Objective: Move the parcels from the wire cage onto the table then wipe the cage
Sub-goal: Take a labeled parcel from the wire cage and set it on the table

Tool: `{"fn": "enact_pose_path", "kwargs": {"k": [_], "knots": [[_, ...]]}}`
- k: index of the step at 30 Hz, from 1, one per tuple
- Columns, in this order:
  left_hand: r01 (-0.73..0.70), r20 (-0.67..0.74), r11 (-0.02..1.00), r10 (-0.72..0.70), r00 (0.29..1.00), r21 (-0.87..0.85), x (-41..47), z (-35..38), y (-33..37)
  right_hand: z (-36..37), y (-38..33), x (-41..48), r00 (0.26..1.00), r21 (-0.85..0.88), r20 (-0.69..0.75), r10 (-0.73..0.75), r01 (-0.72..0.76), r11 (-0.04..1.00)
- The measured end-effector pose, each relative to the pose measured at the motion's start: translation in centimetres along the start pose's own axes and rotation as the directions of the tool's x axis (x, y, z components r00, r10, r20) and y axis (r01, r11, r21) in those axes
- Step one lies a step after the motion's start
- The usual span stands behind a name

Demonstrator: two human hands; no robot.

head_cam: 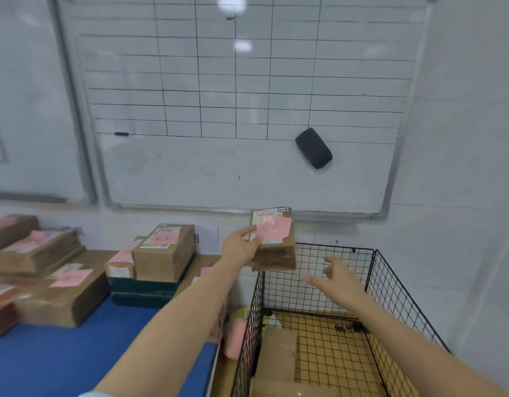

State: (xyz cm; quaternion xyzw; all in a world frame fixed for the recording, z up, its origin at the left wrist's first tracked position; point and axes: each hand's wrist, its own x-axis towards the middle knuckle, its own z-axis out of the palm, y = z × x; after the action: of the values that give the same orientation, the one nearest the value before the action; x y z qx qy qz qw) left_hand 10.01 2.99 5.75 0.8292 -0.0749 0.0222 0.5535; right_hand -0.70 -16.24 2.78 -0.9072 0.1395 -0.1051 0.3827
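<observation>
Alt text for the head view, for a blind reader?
A left hand holds a parcel with a pink note above the left edge of a wire cage, the right hand open beside it. More parcels sit on the blue table at left; a whiteboard hangs behind.

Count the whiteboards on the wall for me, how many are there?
2. The big whiteboard with the grid hangs in the middle; the second whiteboard is at the left edge, partly cut off. More could be out of view.
</observation>
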Motion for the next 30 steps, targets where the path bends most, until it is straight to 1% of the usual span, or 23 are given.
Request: {"fn": "enact_pose_path", "kwargs": {"k": [2, 6, 11, 15, 21, 26, 30], "knots": [[0.027, -0.032, 1.0, -0.027, 0.999, 0.01, -1.3, -2.2, -0.3, 0.7, -0.9, -1.2, 0.999, -0.019, 0.021, -0.036, 0.037, 0.999], [0.065, -0.157, 0.995, -0.052, 0.986, 0.077, -3.0, -6.6, -2.3, 2.2, -2.8, -3.2, 0.994, 0.013, 0.054, -0.09, 0.089, 0.996], [0.125, -0.208, 0.982, -0.094, 0.974, 0.141, -3.9, -9.7, -4.7, 4.4, -4.7, -4.5, 0.986, -0.049, 0.071, -0.149, 0.153, 0.987], [0.138, -0.165, 0.979, -0.113, 0.98, 0.15, -2.9, -10.3, -6.5, 6.3, -7.1, -3.3, 0.983, -0.038, 0.062, -0.175, 0.178, 0.983], [0.138, -0.075, 0.98, -0.128, 0.989, 0.145, 1.0, -11.4, -8.8, 11.7, -11.5, 0.5, 0.976, -0.007, 0.111, -0.186, 0.188, 0.982], [0.062, 0.011, 0.977, -0.066, 0.998, 0.206, 5.1, -12.2, -10.1, 15.5, -14.0, 3.8, 0.976, 0.008, 0.133, -0.174, 0.175, 0.985], [-0.002, 0.062, 0.963, -0.016, 0.998, 0.268, 7.5, -12.3, -10.8, 17.8, -14.5, 6.4, 0.982, 0.015, 0.091, -0.164, 0.163, 0.987]]}}
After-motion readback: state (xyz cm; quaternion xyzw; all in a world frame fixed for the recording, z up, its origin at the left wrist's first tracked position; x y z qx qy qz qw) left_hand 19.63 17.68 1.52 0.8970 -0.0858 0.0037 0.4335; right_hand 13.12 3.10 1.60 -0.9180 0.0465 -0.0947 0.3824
